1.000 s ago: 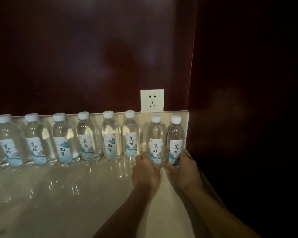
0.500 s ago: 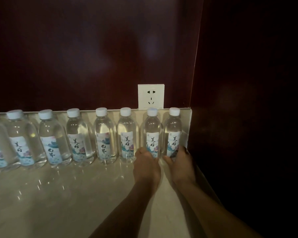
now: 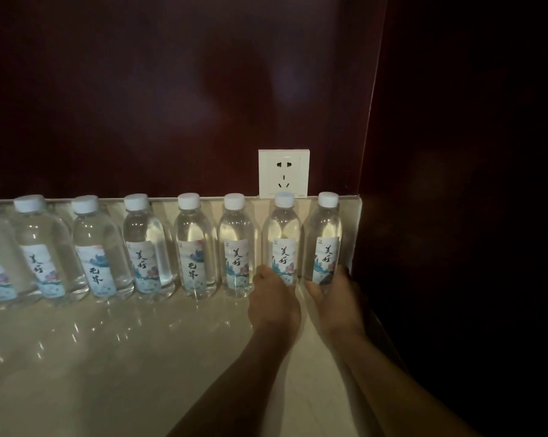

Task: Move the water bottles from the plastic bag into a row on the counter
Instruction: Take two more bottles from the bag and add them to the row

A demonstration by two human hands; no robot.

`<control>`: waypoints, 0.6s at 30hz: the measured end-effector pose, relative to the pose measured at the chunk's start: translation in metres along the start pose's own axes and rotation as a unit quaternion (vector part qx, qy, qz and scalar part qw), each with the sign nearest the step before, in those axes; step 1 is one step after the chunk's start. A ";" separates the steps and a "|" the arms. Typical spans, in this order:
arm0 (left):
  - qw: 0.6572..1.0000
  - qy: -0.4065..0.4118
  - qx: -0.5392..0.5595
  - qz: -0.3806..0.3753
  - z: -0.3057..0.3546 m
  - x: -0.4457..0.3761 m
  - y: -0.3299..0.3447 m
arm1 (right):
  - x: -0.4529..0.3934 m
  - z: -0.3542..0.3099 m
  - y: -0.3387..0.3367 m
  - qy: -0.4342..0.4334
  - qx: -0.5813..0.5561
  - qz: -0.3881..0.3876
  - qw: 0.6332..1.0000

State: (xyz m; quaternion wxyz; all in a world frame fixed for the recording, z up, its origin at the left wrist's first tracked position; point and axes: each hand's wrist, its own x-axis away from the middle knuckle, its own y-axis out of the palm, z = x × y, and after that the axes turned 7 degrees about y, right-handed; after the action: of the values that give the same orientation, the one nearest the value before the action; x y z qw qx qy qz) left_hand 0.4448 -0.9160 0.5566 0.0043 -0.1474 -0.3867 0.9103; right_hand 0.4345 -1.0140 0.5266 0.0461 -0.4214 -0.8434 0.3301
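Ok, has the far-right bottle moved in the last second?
Yes. The far-right bottle went back toward the wall: its cap, earlier below the bottom edge of the outlet, now sits level with it.

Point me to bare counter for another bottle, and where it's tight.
Free: the broad counter in front of the bottle row, left of the forearms. Crowded: along the backsplash, bottles run nearly side by side to the right corner, where the left hand and right hand grip the last two.
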 end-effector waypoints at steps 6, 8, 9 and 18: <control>1.000 -0.004 0.006 0.003 0.000 0.003 -0.002 | 0.001 0.001 0.000 -0.005 -0.018 -0.003 1.000; 1.000 -0.004 0.003 0.003 0.000 0.004 -0.002 | 0.001 0.000 -0.003 -0.003 -0.020 -0.002 1.000; 1.000 -0.003 0.000 0.003 0.000 0.004 -0.002 | 0.000 0.000 -0.003 -0.004 -0.018 -0.001 1.000; 1.000 -0.012 -0.009 0.011 -0.001 0.000 0.004 | -0.003 0.004 0.003 -0.016 -0.001 -0.001 1.000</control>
State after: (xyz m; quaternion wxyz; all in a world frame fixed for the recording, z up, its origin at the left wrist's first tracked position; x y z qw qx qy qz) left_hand 0.4454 -0.9181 0.5538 -0.0120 -0.1413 -0.3929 0.9086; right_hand 0.4370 -1.0176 0.5225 0.0323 -0.4148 -0.8450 0.3361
